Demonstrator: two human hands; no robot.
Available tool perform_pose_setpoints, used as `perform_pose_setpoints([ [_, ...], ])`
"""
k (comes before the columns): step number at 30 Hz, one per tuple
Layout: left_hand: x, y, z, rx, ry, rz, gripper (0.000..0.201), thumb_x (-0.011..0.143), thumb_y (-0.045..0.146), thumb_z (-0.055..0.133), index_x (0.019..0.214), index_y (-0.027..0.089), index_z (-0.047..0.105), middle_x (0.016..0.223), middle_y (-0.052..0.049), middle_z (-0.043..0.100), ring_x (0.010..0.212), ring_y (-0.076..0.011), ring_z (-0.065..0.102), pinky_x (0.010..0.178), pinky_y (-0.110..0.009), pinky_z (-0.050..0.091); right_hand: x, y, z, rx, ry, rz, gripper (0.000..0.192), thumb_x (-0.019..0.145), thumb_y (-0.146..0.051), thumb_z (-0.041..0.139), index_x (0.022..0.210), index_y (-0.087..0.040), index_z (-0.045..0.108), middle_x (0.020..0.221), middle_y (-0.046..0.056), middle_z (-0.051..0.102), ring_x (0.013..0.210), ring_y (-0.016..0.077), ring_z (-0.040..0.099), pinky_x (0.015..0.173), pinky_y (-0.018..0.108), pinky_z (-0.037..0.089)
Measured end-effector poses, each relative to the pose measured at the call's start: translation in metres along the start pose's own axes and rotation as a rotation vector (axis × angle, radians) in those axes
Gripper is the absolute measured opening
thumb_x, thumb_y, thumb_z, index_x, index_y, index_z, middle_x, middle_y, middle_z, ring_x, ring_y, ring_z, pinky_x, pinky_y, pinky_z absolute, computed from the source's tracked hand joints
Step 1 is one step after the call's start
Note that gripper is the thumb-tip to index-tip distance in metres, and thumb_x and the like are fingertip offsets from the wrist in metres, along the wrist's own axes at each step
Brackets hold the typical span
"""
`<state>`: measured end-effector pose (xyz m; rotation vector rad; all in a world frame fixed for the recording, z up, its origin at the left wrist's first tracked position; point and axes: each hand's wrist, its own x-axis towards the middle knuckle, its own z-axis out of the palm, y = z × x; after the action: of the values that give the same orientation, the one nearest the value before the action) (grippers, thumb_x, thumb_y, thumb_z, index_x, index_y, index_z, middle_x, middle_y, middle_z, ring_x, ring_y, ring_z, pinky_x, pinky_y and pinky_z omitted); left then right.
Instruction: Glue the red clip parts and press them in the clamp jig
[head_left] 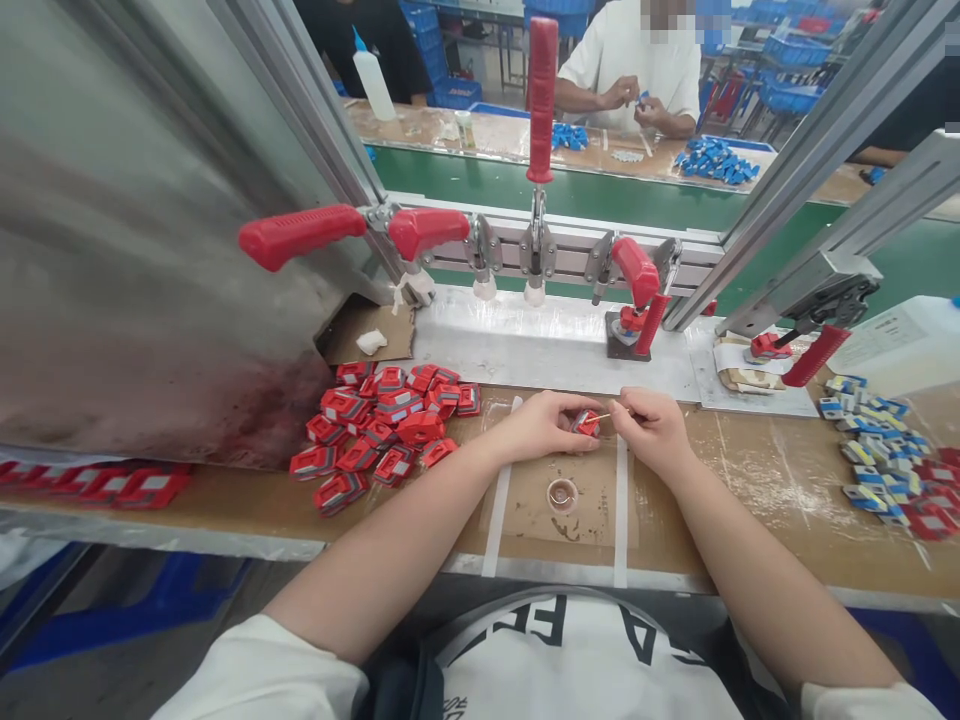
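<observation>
Pinching a red part (pixel 586 423) in left hand (pixel 541 425), right hand (pixel 654 428) grips a thin stick (pixel 604 415).

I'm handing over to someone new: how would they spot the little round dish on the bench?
Start at the wooden bench and find the patch framed by two white tape strips. The small round dish sits there, just below the left hand and right hand. It is the only round, pale item; its neighbours are red blocks.

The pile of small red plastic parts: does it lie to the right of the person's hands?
No: the pile of small red plastic parts lies left of both hands.
</observation>
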<state>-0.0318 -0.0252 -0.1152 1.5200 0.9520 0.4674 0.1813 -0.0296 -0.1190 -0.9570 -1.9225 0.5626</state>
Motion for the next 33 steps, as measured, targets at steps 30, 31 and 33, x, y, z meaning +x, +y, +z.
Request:
perform_pose_setpoints([
  [30,0.002,-0.004,-0.002,0.152,0.079,0.191,0.047,0.076,0.026,0.078,0.123,0.020,0.074,0.097,-0.003,0.061,0.079,-0.0150,0.057,0.076,-0.027,0.047,-0.018,-0.030,0.012,0.185,-0.604,-0.153,0.045,0.094,-0.014,0.057,0.060,-0.022,0.029,0.058,-0.006,0.029,0.053,0.0098,0.026,0.053,0.028,0.023],
  [31,0.001,-0.004,-0.003,0.164,0.080,0.192,0.048,0.076,0.024,0.078,0.123,0.021,0.074,0.098,-0.003,0.061,0.081,-0.0155,0.058,0.078,-0.028,0.047,-0.016,-0.029,0.009,0.213,-0.559,-0.133,0.045,0.095,-0.016,0.056,0.059,-0.022,0.029,0.058,-0.006,0.029,0.052,0.0099,0.026,0.052,0.028,0.023],
  [33,0.001,-0.005,-0.003,0.187,0.079,0.197,0.049,0.075,0.023,0.078,0.124,0.023,0.074,0.099,-0.003,0.060,0.085,-0.0169,0.059,0.080,-0.028,0.047,-0.012,-0.027,0.002,0.248,-0.402,-0.072,0.047,0.097,-0.019,0.055,0.058,-0.022,0.028,0.056,-0.005,0.028,0.051,0.0099,0.026,0.051,0.029,0.021],
])
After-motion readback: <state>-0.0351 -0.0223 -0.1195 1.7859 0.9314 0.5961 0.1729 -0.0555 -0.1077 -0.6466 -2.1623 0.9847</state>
